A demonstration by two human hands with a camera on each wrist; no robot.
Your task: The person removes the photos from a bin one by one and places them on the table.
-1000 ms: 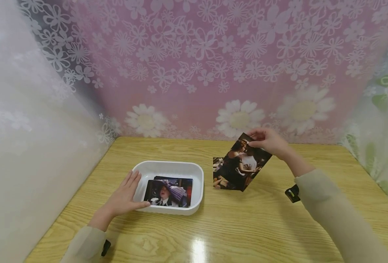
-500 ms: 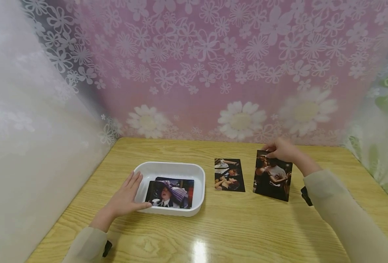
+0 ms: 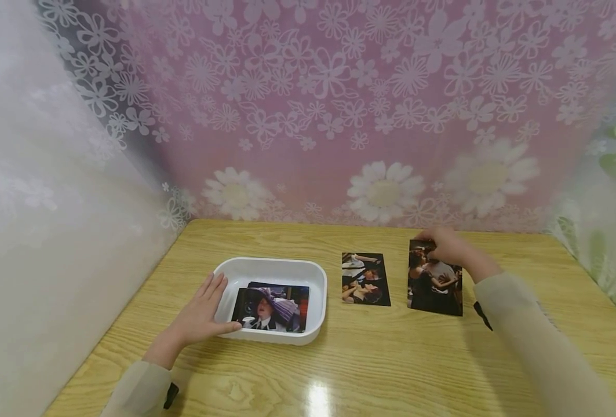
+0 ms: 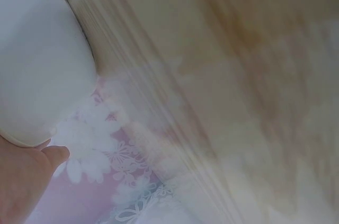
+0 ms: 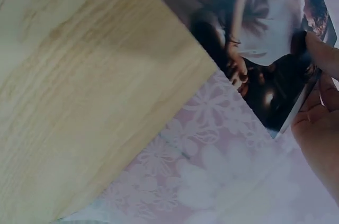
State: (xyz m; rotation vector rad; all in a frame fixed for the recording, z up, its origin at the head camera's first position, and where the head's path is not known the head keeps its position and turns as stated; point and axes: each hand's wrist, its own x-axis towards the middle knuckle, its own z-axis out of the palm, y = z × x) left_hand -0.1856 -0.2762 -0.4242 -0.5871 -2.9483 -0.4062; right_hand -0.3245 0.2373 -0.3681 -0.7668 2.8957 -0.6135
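My left hand (image 3: 198,313) lies along the near-left corner of a white plastic tray (image 3: 322,284), fingers straight on its left rim and thumb on the front rim. Inside the tray is a small stack of photo cards, topped by a picture card (image 3: 271,308) of a figure in a purple hat. At the right, my right hand (image 3: 448,246) pinches the upper edge of a photo card (image 3: 435,284) showing a dancing couple. The right wrist view shows the thumb on the front of this same card (image 5: 265,28), the other fingers behind it.
Between the tray and the right hand, another photo card (image 3: 365,279) lies on the wooden table (image 3: 266,376). A pink floral curtain (image 3: 297,145) hangs along the back edge, with pale sheets at both sides.
My right hand has carried the dancing-couple card rightward and down from over the other card, uncovering it. The held card has turned upright and lowered. The left hand stays on the tray.
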